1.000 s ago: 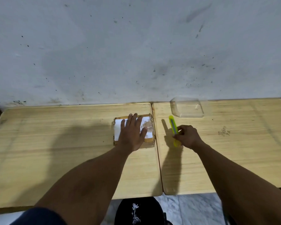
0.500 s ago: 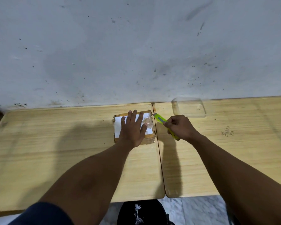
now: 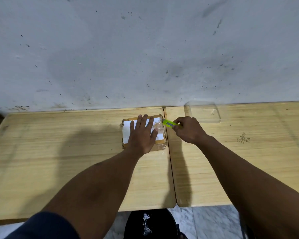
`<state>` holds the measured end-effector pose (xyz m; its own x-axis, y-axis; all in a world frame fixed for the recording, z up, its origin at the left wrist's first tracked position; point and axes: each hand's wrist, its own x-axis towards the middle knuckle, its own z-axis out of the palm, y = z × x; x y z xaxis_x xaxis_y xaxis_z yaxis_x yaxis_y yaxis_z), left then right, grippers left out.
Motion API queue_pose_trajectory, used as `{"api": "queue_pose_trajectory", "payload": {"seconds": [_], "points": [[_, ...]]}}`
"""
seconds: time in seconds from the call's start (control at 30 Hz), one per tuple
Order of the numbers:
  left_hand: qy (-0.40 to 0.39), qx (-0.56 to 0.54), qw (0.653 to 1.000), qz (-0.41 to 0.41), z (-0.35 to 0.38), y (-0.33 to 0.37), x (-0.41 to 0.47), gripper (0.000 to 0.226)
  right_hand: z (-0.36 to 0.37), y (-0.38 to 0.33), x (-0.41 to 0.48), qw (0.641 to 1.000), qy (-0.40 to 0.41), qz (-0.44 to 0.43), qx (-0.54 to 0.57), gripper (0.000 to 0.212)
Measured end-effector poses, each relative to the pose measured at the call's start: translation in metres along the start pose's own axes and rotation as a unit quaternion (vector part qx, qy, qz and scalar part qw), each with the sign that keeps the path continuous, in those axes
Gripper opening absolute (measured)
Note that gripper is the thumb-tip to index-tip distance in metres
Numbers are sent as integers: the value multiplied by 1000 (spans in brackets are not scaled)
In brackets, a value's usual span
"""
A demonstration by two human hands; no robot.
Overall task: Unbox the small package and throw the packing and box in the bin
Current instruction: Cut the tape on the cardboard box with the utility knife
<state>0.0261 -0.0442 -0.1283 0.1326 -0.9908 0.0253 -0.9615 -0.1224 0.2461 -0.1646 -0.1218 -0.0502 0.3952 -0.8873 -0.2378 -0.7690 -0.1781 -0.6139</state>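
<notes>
A small brown cardboard package (image 3: 126, 133) with a white label and clear tape lies on the left wooden table, near its right edge. My left hand (image 3: 142, 133) lies flat on top of it with straight fingers, pressing it down. My right hand (image 3: 188, 129) grips a yellow-green utility knife (image 3: 170, 124), its tip touching the package's far right corner.
Two wooden tables (image 3: 59, 144) stand side by side against a stained white wall, with a narrow gap between them. A clear plastic container (image 3: 204, 112) sits at the back of the right table. A black bin (image 3: 150, 223) stands on the floor below the gap.
My right hand lifted the knife from the right table and brought it left to the package's far right corner. My left hand stayed pressed on the package.
</notes>
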Motion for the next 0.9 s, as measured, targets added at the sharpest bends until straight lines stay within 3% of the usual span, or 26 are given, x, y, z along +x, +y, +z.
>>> {"api": "queue_pose_trajectory", "payload": {"seconds": [0.07,0.27,0.4,0.9], "points": [[5,1,1000,4,1,0,0,69,-4,-7,5,998,0,-4,-56,29],[-9,2,1000,-20,-2,4,3,59,0,-18,16,996,-68,58,20,34],[-12,6,1000,-20,-2,4,3,58,-3,-21,18,994,-66,85,36,25],[-32,19,999,-25,-4,8,3,58,6,-34,-7,995,-42,95,4,23]]}}
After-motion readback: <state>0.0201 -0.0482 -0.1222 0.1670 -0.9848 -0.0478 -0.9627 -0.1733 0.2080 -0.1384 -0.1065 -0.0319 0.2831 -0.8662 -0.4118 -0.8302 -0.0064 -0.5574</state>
